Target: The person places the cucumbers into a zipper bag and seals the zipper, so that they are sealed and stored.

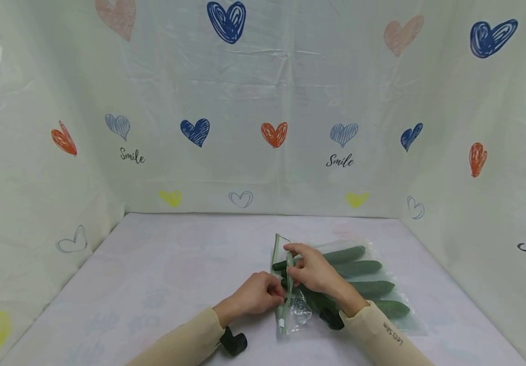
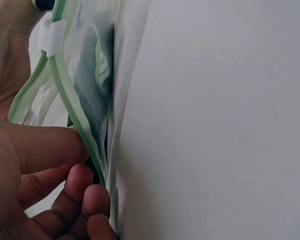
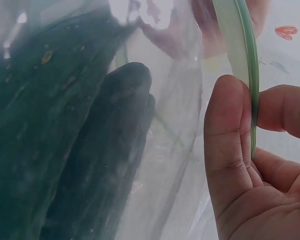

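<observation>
A clear zip bag (image 1: 300,309) lies on the table with several cucumbers (image 1: 370,288) inside, their ends toward its mouth. Green strips (image 2: 70,100) edge the mouth, and they stand apart above a white slider (image 2: 52,37). My right hand (image 1: 315,269) reaches over the bag and pinches one green strip (image 3: 250,65) between thumb and fingers. At the mouth's left side, my left hand (image 1: 255,295) pinches the other strip, thumb on the edge and fingers curled below it. Part of the cucumbers is hidden under the right hand and forearm.
Black wrist cameras sit at both wrists, the left one (image 1: 234,343) close above the table (image 1: 189,264). White curtains (image 1: 244,91) printed with hearts enclose the table at the back and both sides.
</observation>
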The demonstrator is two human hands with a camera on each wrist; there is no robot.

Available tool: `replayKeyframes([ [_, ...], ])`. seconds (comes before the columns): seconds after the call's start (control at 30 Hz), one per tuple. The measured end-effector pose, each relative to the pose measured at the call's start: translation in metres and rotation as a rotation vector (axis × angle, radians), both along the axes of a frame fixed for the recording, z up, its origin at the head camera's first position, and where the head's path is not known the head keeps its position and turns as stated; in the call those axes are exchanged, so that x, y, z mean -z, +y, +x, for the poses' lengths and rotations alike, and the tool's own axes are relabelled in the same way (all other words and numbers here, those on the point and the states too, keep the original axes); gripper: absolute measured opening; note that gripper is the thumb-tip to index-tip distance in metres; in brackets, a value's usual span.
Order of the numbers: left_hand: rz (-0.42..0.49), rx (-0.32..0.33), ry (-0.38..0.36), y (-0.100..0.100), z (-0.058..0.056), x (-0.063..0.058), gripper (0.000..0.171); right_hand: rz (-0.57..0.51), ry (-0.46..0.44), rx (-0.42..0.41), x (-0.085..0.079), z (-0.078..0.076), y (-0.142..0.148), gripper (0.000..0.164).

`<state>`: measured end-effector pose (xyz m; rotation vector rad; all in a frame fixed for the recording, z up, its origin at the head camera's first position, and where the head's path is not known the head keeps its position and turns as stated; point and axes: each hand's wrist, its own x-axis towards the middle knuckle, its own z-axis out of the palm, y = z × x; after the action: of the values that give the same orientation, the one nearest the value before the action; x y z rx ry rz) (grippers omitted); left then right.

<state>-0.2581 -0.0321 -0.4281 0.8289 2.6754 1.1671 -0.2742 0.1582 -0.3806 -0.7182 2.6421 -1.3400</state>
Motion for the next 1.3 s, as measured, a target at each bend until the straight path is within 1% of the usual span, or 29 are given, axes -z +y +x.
replayKeyframes([
  [0.2,-0.016,-0.027,-0.004,-0.011,0.000,0.000,0.009,0.017,0.004,0.003,0.000,0.000,-0.002,0.052],
  [0.37,-0.010,-0.041,-0.023,-0.018,0.002,-0.004,0.009,0.018,0.005,-0.007,0.001,0.000,-0.002,0.052],
  [0.6,0.012,-0.036,-0.074,-0.024,0.010,-0.007,0.008,0.028,0.004,-0.027,0.004,0.001,-0.002,0.052],
  [0.8,0.009,-0.027,-0.099,-0.027,0.015,-0.010,0.007,0.088,0.008,-0.054,0.007,-0.001,-0.004,0.057],
  [0.97,0.015,-0.012,-0.100,-0.031,0.018,-0.011,0.007,0.135,0.006,-0.083,0.010,-0.001,-0.005,0.061],
  [1.1,0.015,-0.009,-0.107,-0.032,0.020,-0.012,0.008,0.132,0.043,-0.057,0.011,0.000,-0.006,0.060],
  [1.2,0.017,-0.008,-0.117,-0.032,0.021,-0.012,0.007,0.127,0.091,-0.032,0.010,0.001,-0.007,0.057],
  [1.3,0.019,-0.003,-0.120,-0.033,0.022,-0.012,0.007,0.134,0.134,-0.024,0.009,0.003,-0.009,0.055],
])
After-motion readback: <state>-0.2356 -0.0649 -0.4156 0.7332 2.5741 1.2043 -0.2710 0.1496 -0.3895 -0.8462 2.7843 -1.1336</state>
